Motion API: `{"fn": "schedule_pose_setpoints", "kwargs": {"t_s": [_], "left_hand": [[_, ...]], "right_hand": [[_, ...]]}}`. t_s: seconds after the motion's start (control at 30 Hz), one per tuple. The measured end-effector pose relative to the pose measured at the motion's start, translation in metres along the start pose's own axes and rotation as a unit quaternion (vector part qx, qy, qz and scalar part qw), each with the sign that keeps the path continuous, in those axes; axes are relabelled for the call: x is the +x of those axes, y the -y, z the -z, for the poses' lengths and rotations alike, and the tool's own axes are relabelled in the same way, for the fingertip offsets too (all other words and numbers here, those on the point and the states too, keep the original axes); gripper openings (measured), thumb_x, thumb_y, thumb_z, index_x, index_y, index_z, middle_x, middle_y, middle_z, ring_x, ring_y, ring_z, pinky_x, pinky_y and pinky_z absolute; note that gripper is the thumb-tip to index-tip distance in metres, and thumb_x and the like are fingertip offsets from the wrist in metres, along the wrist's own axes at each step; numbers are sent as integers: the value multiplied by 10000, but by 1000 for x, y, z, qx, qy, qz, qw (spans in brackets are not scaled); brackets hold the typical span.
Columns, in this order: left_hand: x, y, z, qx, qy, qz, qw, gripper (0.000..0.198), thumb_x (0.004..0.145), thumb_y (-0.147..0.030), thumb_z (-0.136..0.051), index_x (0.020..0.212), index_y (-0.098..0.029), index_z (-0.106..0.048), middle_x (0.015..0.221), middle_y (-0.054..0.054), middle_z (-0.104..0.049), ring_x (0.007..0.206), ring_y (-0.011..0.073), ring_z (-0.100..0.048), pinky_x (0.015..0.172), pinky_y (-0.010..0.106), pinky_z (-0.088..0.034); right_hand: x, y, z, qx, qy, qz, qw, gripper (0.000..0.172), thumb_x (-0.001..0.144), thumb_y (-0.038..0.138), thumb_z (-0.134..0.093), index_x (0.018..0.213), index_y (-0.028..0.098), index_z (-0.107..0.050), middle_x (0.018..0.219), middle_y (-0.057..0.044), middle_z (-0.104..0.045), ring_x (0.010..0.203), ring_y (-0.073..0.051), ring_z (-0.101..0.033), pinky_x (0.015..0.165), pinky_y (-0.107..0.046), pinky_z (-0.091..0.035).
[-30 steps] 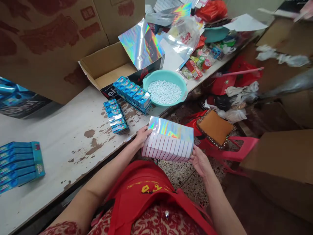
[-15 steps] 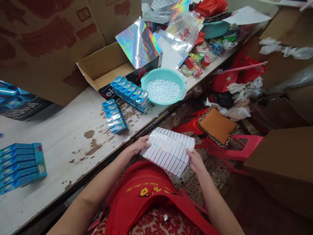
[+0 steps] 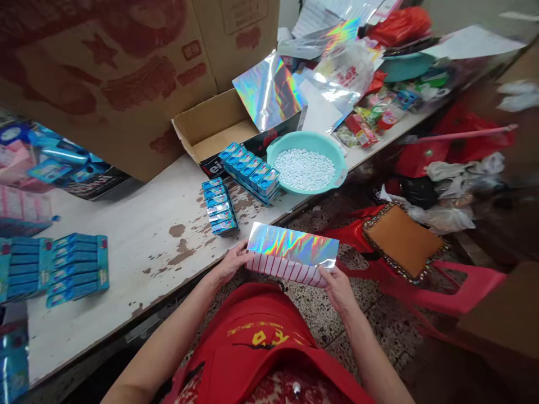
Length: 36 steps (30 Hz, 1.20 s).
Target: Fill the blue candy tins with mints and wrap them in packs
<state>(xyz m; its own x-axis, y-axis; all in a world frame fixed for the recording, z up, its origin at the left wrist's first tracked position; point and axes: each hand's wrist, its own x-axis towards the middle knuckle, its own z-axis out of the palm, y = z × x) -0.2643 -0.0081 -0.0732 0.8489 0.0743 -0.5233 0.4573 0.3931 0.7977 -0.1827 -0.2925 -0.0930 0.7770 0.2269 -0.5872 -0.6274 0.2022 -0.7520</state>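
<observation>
Between my two hands is a sticker sheet (image 3: 295,246), folded or curled over so a shiny rainbow-silver face lies above a strip of white labels divided by dark pinkish lines. My left hand (image 3: 233,262) pinches its left edge, and my right hand (image 3: 338,287) pinches the lower right corner. The sheet is held above my red apron (image 3: 256,322), just off the table's edge. Closest to it on the table are a short row of small blue boxes (image 3: 219,207) and a stacked row of blue boxes (image 3: 250,171), beside a turquoise basin (image 3: 340,178) of small white pellets.
An open carton (image 3: 185,134) with another holographic sheet (image 3: 269,92) on it stands behind the basin. Large brown cardboard boxes (image 3: 138,106) rise at the back left. More blue box packs (image 3: 78,269) sit at the left. A red stool with an orange cushion (image 3: 400,241) stands right of me.
The sheet has turned from its white label side to mostly its shiny holographic side, both hands keeping hold. The camera view has swung left, so the table's things appear further right.
</observation>
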Motion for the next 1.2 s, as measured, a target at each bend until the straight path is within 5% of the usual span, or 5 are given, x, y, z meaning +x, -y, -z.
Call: {"fn": "schedule_pose_setpoints", "kwargs": {"t_s": [0.1,0.43,0.7,0.93,1.2], "left_hand": [[1,-2,5,3,-111,-17,994,544,629,-433,-769,1059,-123,-649,1021,101,-715,881,221,-640,825,318,-462],[-35,9,58,-29,-259,-20,965,472,539,-398,-806,913,-123,-719,756,17,-720,650,151,-592,658,262,-441],[-52,3,84,-79,-284,-21,955,469,512,-365,-832,906,-131,-731,825,50,-741,712,173,-633,735,286,-462],[-45,4,93,-103,-286,-8,953,485,491,-361,-849,906,-137,-734,808,43,-737,697,160,-624,721,268,-457],[-50,1,99,-15,-291,6,956,488,503,-459,-804,858,-137,-710,714,20,-692,636,153,-588,646,258,-438]], "right_hand": [[2,-9,-16,-24,23,-18,999,416,495,446,-870,806,215,-719,848,-18,-747,787,-198,-681,793,-359,-542],[12,-38,-67,-98,121,-85,984,425,507,477,-852,807,200,-732,798,-48,-744,719,-218,-674,681,-355,-541],[18,-41,-98,-128,160,-100,974,408,506,475,-850,794,208,-738,780,-31,-740,720,-206,-669,739,-362,-522],[23,-39,-103,-137,151,-98,974,394,514,462,-847,785,203,-727,786,-29,-736,738,-199,-668,741,-347,-521],[31,-29,-119,-96,115,-89,985,513,534,492,-835,942,245,-646,896,-16,-716,717,-166,-647,606,-273,-516]]}}
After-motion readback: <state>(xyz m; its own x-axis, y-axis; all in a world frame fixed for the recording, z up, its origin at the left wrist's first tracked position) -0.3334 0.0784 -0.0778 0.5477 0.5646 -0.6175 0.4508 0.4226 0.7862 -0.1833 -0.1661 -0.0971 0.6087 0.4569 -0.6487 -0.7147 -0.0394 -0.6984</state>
